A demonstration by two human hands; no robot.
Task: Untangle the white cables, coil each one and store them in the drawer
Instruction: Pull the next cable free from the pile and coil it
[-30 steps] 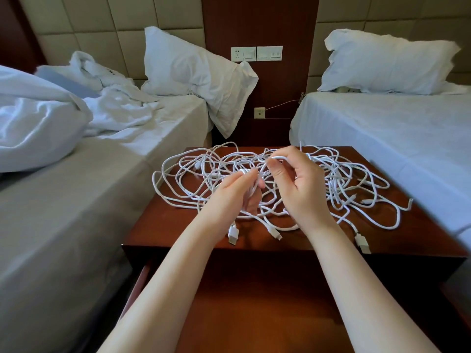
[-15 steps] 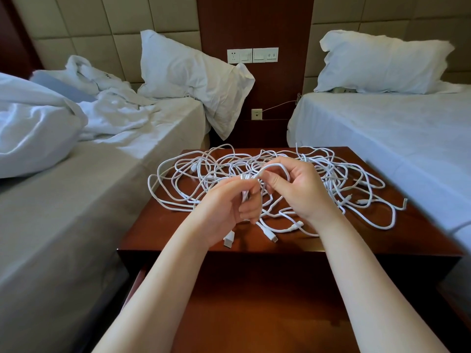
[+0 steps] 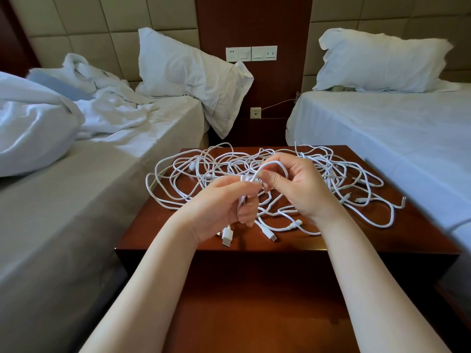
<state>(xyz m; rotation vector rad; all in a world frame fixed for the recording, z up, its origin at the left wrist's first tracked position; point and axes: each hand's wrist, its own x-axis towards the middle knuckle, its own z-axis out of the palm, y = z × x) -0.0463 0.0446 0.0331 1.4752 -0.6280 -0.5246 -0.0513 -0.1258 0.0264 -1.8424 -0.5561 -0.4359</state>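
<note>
1. Head view: my left hand, at the centre of the frame, has its fingers curled round a gathered bunch of white cable. A USB plug hangs just below it.
2. My right hand, just to the right, pinches a loop of cable between thumb and fingers. The loop runs across to my left hand.
3. The other white cables lie in one tangle across the middle of the frame on the red-brown tabletop, behind and beside both hands. Loose ends with small plugs lie toward its right side.
4. An unmade bed fills the left of the frame and a made bed the right.
5. Each bed has a white pillow at the top of the frame, with wall sockets between them.
</note>
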